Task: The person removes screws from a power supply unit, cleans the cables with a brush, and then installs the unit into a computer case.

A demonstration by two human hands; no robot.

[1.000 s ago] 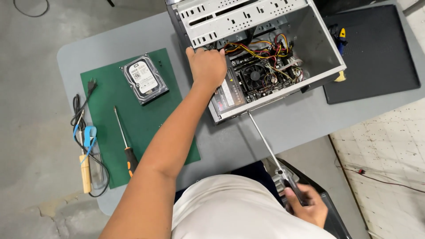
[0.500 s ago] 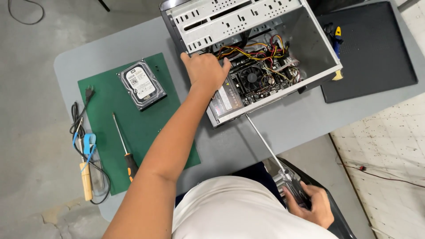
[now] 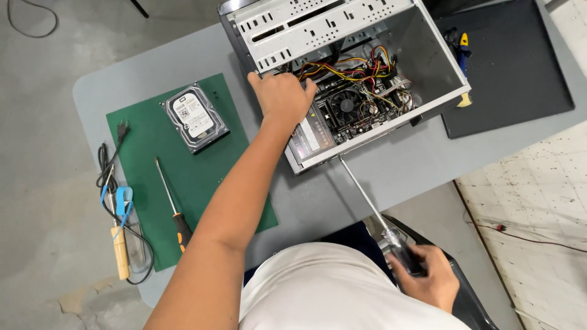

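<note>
Resting unmoved on computer case (image 3: 342, 79), left hand (image 3: 282, 98); long screwdriver (image 3: 373, 208) stays gripped.

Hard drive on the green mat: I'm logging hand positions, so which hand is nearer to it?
Left. The left hand rests on the computer case, just right of the hard drive. The right hand is far off, gripping a long screwdriver.

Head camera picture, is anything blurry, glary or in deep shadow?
Head view: sharp and evenly lit; the left hand casts only a soft shadow on the computer case, whose interior stays readable; faint glare on the screwdriver shaft held by the right hand.
</note>
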